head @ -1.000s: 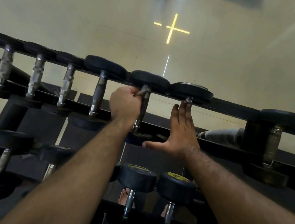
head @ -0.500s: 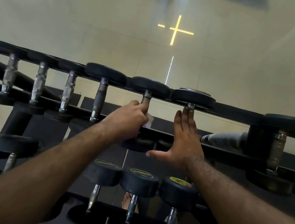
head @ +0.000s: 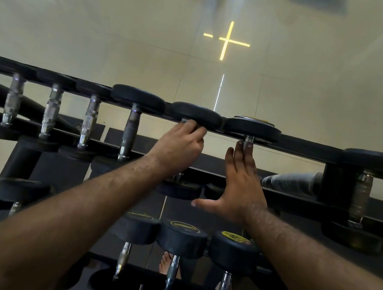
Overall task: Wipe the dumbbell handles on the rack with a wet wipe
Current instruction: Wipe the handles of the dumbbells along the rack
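Observation:
My left hand (head: 179,148) grips the handle of a black dumbbell (head: 196,115) on the rack's top tier, up against its far head. Only a pale sliver of the wet wipe (head: 200,131) shows under the fingertips. My right hand (head: 239,185) lies flat with straight fingers along the handle of the neighbouring dumbbell (head: 252,128) to the right. Its fingertips touch the chrome stub below the far head and its thumb is spread to the left.
The black rack's far rail (head: 306,151) runs across the view. Several chrome-handled dumbbells (head: 51,111) sit to the left and a bigger one (head: 361,193) to the right. A lower tier holds three dumbbells (head: 182,239). A bare foot (head: 165,262) shows beneath, on the pale tiled floor.
My left hand has slid up the handle from near its middle to the far head. The right hand has stayed flat on the neighbouring handle. The view shifted slightly.

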A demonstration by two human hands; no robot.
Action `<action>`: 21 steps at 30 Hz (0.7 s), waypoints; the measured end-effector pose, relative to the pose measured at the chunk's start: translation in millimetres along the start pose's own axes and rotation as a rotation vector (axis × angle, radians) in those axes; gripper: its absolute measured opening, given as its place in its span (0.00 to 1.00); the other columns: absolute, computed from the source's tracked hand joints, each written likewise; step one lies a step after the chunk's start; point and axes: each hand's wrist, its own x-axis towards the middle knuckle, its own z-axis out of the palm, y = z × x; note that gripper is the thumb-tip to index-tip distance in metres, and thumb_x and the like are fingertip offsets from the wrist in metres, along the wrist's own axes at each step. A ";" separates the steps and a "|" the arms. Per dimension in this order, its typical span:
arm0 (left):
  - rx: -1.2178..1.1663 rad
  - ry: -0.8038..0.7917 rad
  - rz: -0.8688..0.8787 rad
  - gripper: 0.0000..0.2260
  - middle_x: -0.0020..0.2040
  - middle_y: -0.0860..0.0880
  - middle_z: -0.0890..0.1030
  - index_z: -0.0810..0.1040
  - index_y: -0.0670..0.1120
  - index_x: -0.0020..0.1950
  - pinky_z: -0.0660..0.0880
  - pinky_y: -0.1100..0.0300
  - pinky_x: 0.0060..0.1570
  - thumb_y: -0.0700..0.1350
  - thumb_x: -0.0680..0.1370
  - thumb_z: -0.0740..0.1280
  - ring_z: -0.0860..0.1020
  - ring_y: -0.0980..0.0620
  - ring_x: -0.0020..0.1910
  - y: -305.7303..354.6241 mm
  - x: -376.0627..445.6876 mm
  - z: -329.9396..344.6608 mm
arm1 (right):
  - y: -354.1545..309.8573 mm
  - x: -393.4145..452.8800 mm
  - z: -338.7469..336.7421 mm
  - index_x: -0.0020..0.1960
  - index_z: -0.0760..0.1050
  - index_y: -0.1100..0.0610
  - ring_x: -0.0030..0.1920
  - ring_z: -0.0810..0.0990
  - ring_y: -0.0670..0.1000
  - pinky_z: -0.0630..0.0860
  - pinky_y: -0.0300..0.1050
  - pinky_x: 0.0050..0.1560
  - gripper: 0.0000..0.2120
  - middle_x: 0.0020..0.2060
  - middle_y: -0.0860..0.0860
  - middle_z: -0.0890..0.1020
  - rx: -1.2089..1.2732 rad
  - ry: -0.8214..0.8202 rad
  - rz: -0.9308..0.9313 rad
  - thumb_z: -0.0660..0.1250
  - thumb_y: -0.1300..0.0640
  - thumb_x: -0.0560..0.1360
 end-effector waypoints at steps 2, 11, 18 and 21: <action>0.022 -0.091 0.144 0.11 0.56 0.45 0.83 0.85 0.43 0.56 0.70 0.43 0.71 0.42 0.78 0.65 0.76 0.41 0.61 -3.8 -1.8 -6.4 | -0.2 0.7 -0.2 0.86 0.33 0.59 0.79 0.18 0.54 0.26 0.51 0.77 0.77 0.81 0.55 0.23 -0.015 0.002 -0.005 0.62 0.11 0.59; -0.443 -0.533 0.015 0.08 0.48 0.56 0.85 0.84 0.57 0.56 0.81 0.52 0.47 0.48 0.78 0.69 0.82 0.50 0.47 -19.9 -29.9 -41.5 | -0.2 2.1 0.1 0.87 0.35 0.58 0.79 0.18 0.54 0.28 0.53 0.78 0.76 0.81 0.54 0.23 -0.036 -0.004 -0.005 0.63 0.12 0.60; -0.728 0.265 -0.834 0.10 0.43 0.49 0.86 0.86 0.48 0.59 0.79 0.57 0.43 0.40 0.82 0.68 0.80 0.52 0.38 2.2 -29.3 -26.6 | -3.2 1.9 2.6 0.87 0.35 0.58 0.79 0.18 0.55 0.33 0.56 0.82 0.76 0.81 0.54 0.23 -0.048 0.002 0.018 0.61 0.11 0.60; -0.689 0.188 -0.738 0.10 0.42 0.47 0.84 0.84 0.48 0.58 0.81 0.49 0.41 0.38 0.81 0.66 0.81 0.45 0.36 19.0 -16.5 -18.9 | -4.6 5.5 0.2 0.87 0.36 0.58 0.80 0.21 0.56 0.32 0.55 0.81 0.76 0.82 0.55 0.26 -0.061 0.012 0.027 0.61 0.11 0.60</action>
